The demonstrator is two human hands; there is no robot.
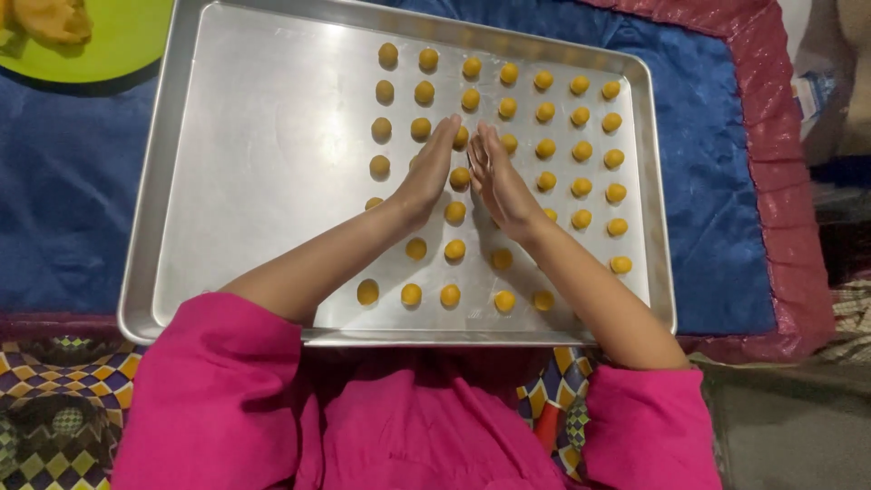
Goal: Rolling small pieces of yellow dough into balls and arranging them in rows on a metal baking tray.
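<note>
Dozens of small yellow dough balls (544,112) sit in rows on the metal baking tray (227,181), which lies on a blue cloth (63,172). I hold my left hand (426,172) and right hand (499,181) palm to palm over the middle rows, fingers straight and nearly meeting; whether a ball lies between them I cannot tell. These balls look soft, light and easily dented, so I judge a loose touch with flat palms suits them best.
</note>
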